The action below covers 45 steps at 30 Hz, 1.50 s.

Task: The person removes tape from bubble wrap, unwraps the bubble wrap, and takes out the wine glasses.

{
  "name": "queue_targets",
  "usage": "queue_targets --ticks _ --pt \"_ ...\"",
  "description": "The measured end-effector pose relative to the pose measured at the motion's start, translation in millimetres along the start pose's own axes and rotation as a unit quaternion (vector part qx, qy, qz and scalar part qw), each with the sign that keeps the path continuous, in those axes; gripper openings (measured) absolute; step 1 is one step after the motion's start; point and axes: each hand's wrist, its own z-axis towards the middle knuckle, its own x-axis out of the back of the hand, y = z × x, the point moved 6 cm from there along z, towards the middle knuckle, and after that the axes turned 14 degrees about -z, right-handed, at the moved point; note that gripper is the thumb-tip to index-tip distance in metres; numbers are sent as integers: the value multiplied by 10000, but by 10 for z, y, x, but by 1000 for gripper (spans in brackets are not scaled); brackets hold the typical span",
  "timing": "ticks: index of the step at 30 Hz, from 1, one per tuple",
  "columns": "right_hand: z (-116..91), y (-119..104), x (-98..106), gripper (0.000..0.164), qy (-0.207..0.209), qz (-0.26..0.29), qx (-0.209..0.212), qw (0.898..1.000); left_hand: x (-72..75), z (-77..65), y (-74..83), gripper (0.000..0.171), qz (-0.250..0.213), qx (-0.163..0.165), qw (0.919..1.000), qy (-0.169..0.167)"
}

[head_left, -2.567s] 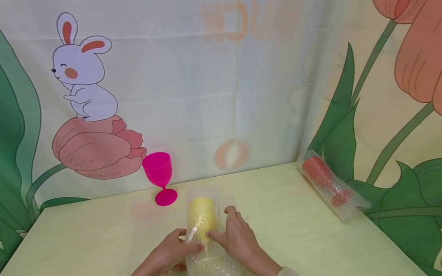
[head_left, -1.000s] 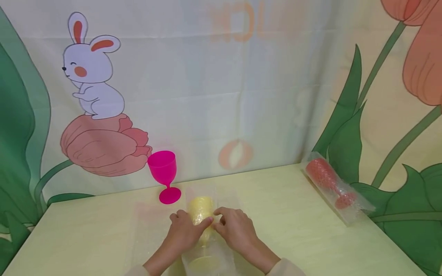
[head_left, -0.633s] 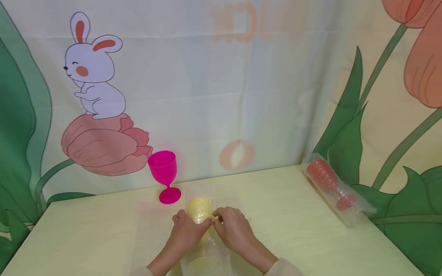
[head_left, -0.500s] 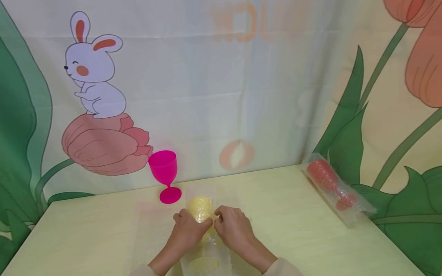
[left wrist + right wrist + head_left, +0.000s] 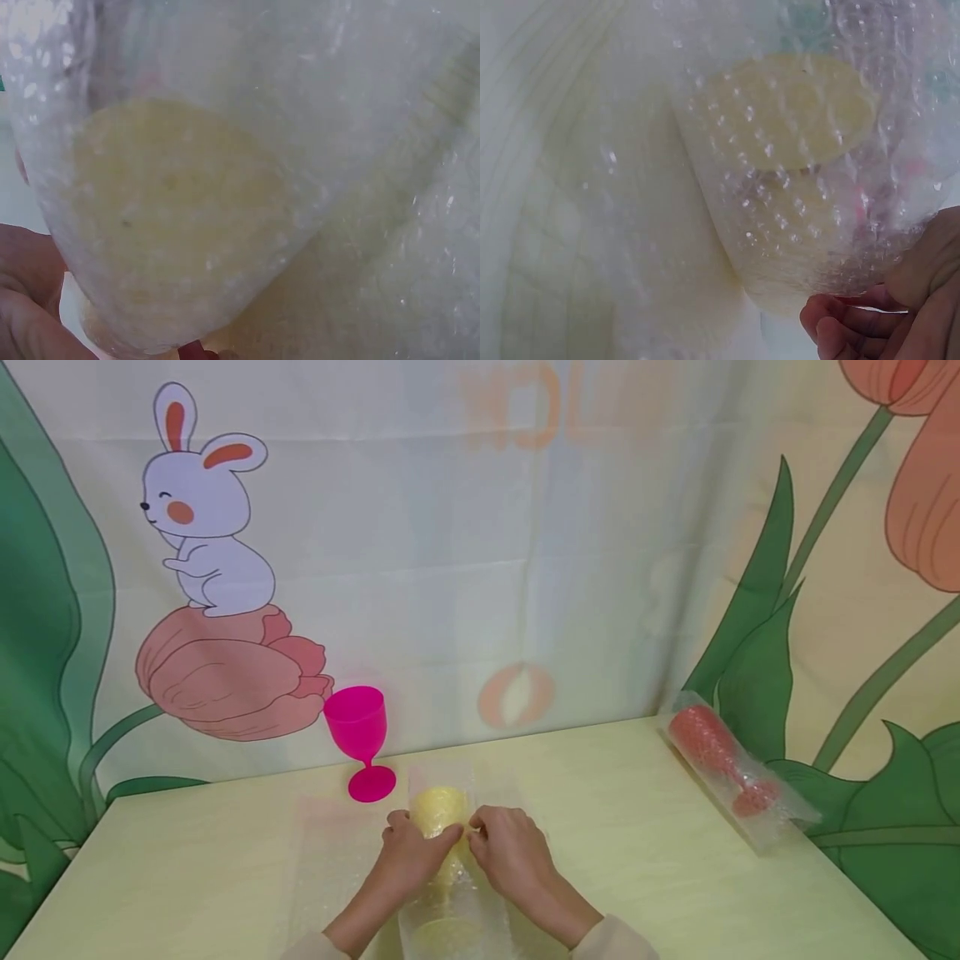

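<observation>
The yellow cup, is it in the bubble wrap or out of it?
In: the yellow cup shows only through clear bubble wrap, with shiny bubbles over it.

A corner dressed like a child's play nook; whether it is in a home or a studio cannot be told. Creased pale cloth hangs along two sides, printed with a cartoon rabbit, large pinkish tulips and green leaves. A plain, pale yellow-green bench stands against it.
</observation>
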Motion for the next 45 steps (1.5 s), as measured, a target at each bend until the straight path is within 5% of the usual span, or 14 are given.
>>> queue_targets --ticks 13,23,29,37,45 --pt "47 134 -26 14 137 284 -101 9995 -53 57 -26 90 -21 146 9997 218" --pt "16 199 -67 6 380 306 -349 9982 -89 69 23 85 261 -124 9995 89" --pt "8 151 -39 10 635 -193 95 9978 -108 80 47 88 460 -94 9989 -24" --pt "10 76 -22 23 1121 -1095 863 9839 -119 88 39 85 414 -98 9991 -40" --pt "65 103 -33 24 1014 -1140 1464 9774 -82 50 73 86 548 -140 9982 -200"
